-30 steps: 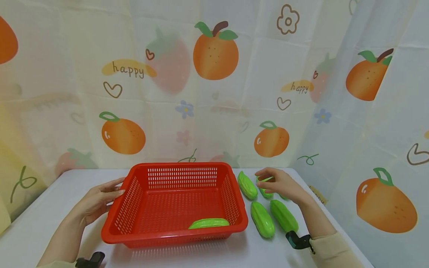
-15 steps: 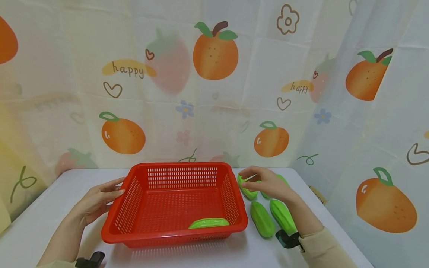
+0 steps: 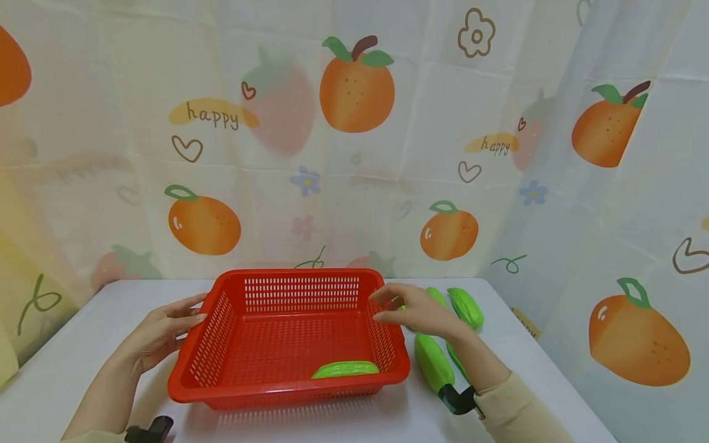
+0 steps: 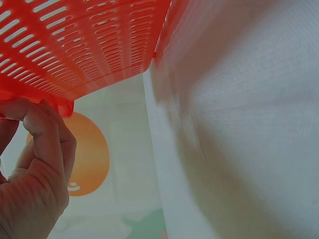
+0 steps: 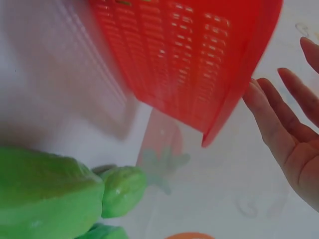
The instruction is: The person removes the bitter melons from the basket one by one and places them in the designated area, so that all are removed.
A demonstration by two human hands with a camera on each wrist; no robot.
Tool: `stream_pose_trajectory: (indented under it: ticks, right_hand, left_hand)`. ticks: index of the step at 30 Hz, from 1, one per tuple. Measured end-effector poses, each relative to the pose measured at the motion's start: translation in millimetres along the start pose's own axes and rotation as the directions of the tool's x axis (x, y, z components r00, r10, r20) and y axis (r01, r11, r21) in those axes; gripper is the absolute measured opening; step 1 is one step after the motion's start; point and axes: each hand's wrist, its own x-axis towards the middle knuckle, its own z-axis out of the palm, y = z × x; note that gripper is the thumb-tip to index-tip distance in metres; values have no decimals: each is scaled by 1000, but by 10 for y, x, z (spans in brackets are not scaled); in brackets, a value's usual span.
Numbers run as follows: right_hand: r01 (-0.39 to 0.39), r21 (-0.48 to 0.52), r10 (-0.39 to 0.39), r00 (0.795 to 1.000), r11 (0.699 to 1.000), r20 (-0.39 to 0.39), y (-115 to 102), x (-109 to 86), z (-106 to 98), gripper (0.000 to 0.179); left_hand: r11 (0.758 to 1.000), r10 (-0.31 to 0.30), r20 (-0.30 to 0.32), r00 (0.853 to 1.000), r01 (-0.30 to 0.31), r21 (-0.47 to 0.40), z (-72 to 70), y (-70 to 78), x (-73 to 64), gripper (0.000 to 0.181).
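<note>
A red perforated plastic basket [image 3: 293,338] stands on the table, with one glossy, ridged green gourd [image 3: 346,369] lying inside at its front right. My left hand [image 3: 160,329] grips the basket's left rim, thumb on the rim; its curled fingers [image 4: 45,132] show against the rim in the left wrist view. My right hand [image 3: 421,311] hovers at the basket's right rim, holding nothing. In the right wrist view its extended fingers [image 5: 269,109] come right up to the rim. Right of the basket lie several more green gourds [image 3: 434,360], partly hidden by my right hand and forearm.
The white table [image 3: 288,424] runs back to a hanging cloth [image 3: 410,123] printed with fruit, which also closes off the right side. One green gourd [image 3: 466,307] lies at the far right, near the table's edge. Black straps [image 3: 148,431] sit on both wrists.
My right hand has moved left, from above the far gourds to the basket's right rim, uncovering the far right gourd. My left hand and the basket have stayed in place.
</note>
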Motion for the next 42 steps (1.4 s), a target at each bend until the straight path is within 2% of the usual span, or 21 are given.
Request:
stream_pose_trajectory:
  ticks: [6,13,21,26,42]
  right_hand:
    - [8,1,-8,999,1000,50,-52,61,80,33]
    - [56,5,-56,988,998,141,-77,180,194,34]
    - [-3,-14,6,975,1000,222,-113,257,328,35]
    - [-12,-18,17,961,1000,276,-122,287,395,35]
    - [-32,39,17,941,999,337,-68,352,588,38]
  left_hand:
    - [1000,7,0,1000,-7,3,-4,-3,-5,70]
    - [1000,16,5,1000,-16,-5,-7,4,-6,70]
    - [1000,20,14,1000,-20,-11,-2,16,-7,70]
    - [1000,10,11,1000,-10,-2,2,15,0,71]
    - [1000,12,16,1000,-12,-16,-7,-5,6,71]
